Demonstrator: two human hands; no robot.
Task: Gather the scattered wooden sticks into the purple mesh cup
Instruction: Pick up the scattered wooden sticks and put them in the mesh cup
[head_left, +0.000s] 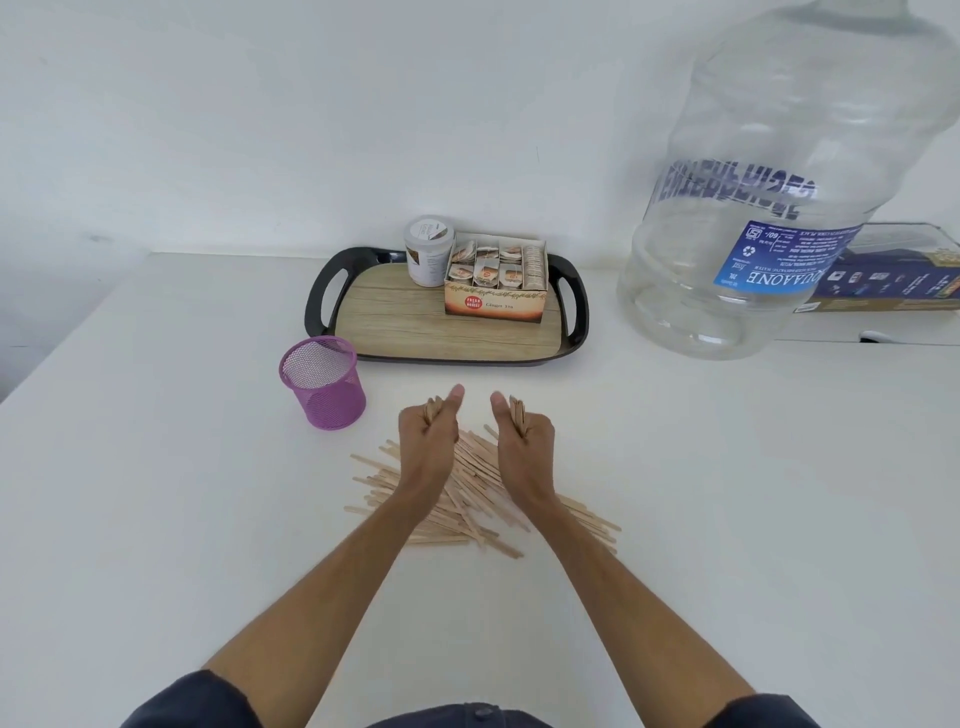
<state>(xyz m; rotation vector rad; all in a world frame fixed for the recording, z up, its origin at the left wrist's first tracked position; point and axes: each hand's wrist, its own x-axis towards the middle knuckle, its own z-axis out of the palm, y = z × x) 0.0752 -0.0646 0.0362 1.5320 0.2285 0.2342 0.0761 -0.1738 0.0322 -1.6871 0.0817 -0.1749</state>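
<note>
A heap of thin wooden sticks (470, 491) lies scattered on the white table, in front of me. My left hand (428, 434) is closed around a small bundle of sticks, thumb up, over the heap's far left part. My right hand (522, 434) grips another small bundle the same way, just to the right. The purple mesh cup (323, 382) stands upright to the left of my left hand, a short gap away, and looks empty inside.
A black tray with a wood-look floor (447, 325) sits behind the hands, holding a white jar (428, 257) and an open box of tea sachets (496, 283). A big clear water jug (769, 197) looms at the right, with a dark blue box (893, 283) behind it.
</note>
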